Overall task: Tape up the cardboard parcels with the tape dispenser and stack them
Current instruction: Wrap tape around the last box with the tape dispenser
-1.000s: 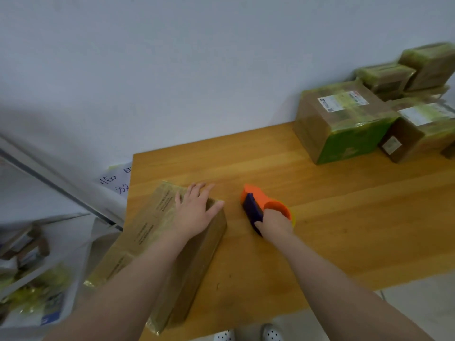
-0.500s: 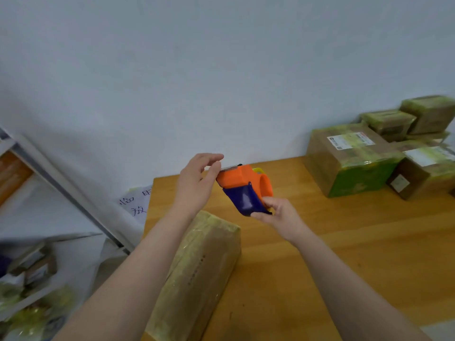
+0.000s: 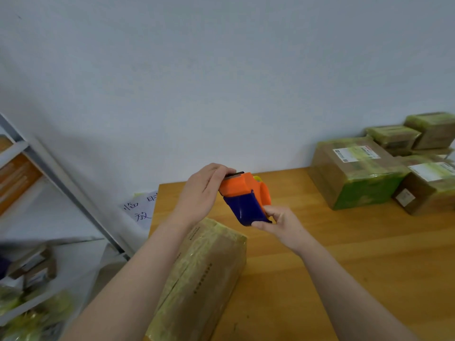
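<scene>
An orange and blue tape dispenser [image 3: 246, 198] is held up in the air above the wooden table [image 3: 357, 254]. My right hand [image 3: 278, 223] grips its blue handle from below. My left hand [image 3: 202, 193] pinches at the toothed blade end of the dispenser with thumb and fingers. A long cardboard parcel [image 3: 204, 279], wrapped in yellowish tape, lies on the table's left corner under my left forearm.
Several taped parcels [image 3: 357, 173] are piled at the table's back right against the white wall. A metal shelf [image 3: 37, 193] with boxes stands at the left. A paper sign [image 3: 141, 207] with handwriting hangs beside the table's left edge.
My right hand lifted the dispenser off the table. My left hand left the parcel's top and rose to the dispenser's blade end. Since half a second ago little has moved.
</scene>
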